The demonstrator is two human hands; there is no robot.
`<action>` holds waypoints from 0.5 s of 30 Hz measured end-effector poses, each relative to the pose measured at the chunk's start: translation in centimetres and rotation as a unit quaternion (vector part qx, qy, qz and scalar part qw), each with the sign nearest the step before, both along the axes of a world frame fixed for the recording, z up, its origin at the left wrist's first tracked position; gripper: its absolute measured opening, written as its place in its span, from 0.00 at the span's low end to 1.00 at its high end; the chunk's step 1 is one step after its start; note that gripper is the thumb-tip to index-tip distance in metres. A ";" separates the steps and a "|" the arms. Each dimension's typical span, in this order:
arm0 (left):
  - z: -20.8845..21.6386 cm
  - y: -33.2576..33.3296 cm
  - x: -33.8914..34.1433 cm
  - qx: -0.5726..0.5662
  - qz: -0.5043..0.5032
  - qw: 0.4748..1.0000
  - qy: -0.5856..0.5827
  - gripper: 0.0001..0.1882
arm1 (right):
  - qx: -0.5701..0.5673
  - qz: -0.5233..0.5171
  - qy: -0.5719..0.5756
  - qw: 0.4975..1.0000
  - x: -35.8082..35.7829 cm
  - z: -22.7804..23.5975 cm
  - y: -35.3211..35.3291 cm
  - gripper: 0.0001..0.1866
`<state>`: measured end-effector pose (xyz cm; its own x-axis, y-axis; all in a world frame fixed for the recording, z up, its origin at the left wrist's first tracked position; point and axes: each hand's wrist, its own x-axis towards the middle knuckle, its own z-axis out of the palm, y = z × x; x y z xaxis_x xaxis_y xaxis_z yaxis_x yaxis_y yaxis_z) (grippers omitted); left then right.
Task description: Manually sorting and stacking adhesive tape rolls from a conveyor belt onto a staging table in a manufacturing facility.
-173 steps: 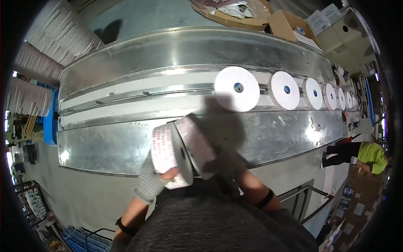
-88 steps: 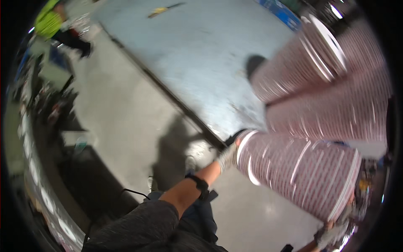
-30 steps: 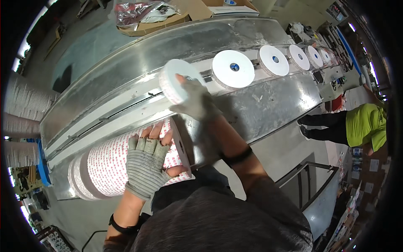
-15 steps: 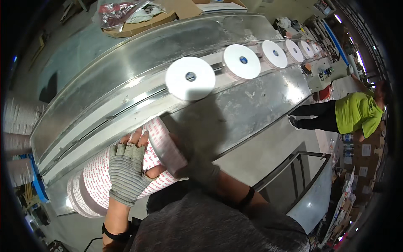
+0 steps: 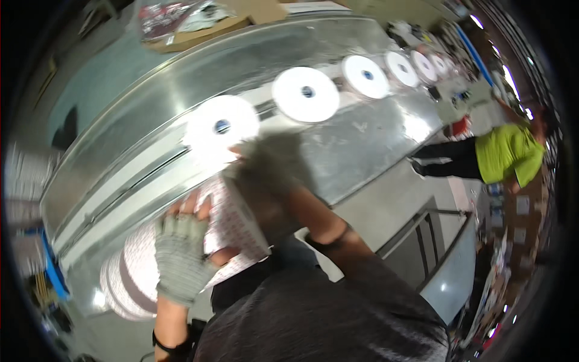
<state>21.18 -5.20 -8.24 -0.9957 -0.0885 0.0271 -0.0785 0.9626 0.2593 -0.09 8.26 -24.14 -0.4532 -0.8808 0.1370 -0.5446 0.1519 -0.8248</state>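
Observation:
My left hand (image 5: 184, 256), in a grey fingerless glove, is closed around a sideways stack of white tape rolls with red print (image 5: 136, 262), thumb and fingers pressed on the near end of the stack. The stack lies against my front, beside the metal bench. My right hand (image 5: 262, 166), gloved too and smeared by motion, is at the near edge of the closest white tape roll (image 5: 208, 117) on the bench. Its fingertips meet that roll's rim; whether they grip it cannot be made out.
More white rolls (image 5: 319, 99) stand in a row along the bench (image 5: 356, 145), running away to the right. An open cardboard box (image 5: 205, 33) holds plastic wrap behind it. A metal frame (image 5: 434, 247) stands at right, and a person in a yellow-green shirt (image 5: 506, 154) stands beyond.
My right hand has moved forward from the stack's end to the closest roll. The row of rolls has shifted left along the bench. My left hand keeps its hold.

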 end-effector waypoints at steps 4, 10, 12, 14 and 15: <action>-0.1 -0.5 -0.8 0.028 0.017 0.999 -0.004 0.49 | 0.050 -0.066 0.012 0.996 9.7 8.9 4.7 0.36; 0.1 -1.2 1.9 0.034 0.028 0.999 -0.006 0.51 | -0.036 -0.011 -0.409 0.912 4.8 1.1 8.5 0.54; -0.2 -1.2 3.3 0.042 0.045 0.998 -0.035 0.50 | -0.234 -0.055 -0.551 0.799 5.0 7.2 1.3 0.50; -0.4 -1.5 3.6 0.053 0.037 0.997 -0.028 0.50 | -0.096 0.007 -0.323 0.942 1.2 4.0 -4.7 0.47; -0.5 -1.9 4.1 0.063 0.030 0.997 -0.022 0.50 | 0.057 0.054 0.085 0.993 2.0 7.2 -8.9 0.47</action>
